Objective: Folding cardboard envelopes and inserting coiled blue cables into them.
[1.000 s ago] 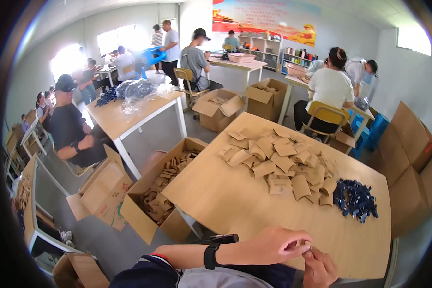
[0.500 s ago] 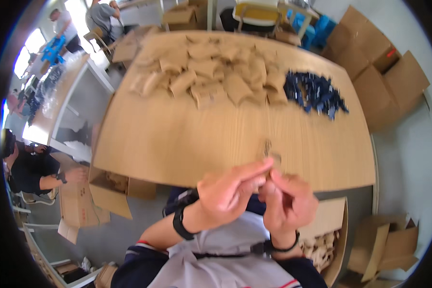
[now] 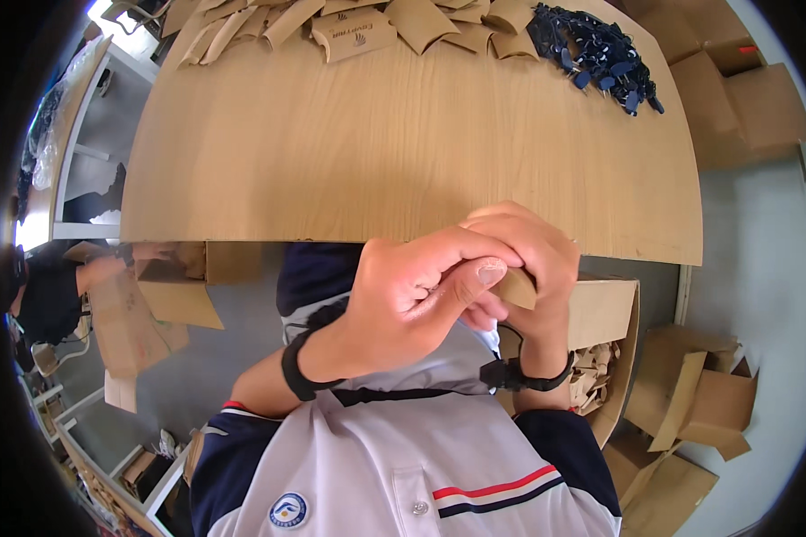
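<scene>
Close to my body, just past the table's near edge, both hands are pressed together around a small brown cardboard pillow box (image 3: 517, 288). Only one end of it shows, between my left thumb and my right palm. My left hand (image 3: 412, 286) is closed, its thumb lying across the front and its fingers tucked against the right hand. My right hand (image 3: 542, 259) curls over the box from the far side. The fingers cover most of it, so I cannot tell whether anything is inside. More pillow boxes (image 3: 358, 34) lie in a heap at the table's far side.
A tangled pile of dark blue corded pieces (image 3: 600, 58) lies at the far right of the table (image 3: 376, 152). A carton of brown card pieces (image 3: 604, 313) stands below its right edge. Open cartons (image 3: 690, 394) stand at the right. Another person's arm (image 3: 107, 268) reaches into cartons at left.
My view has tilted down toward my body. My hands have gone from a fingertip pinch over the table edge to being wrapped together, and a brown pillow box end now shows between them.
</scene>
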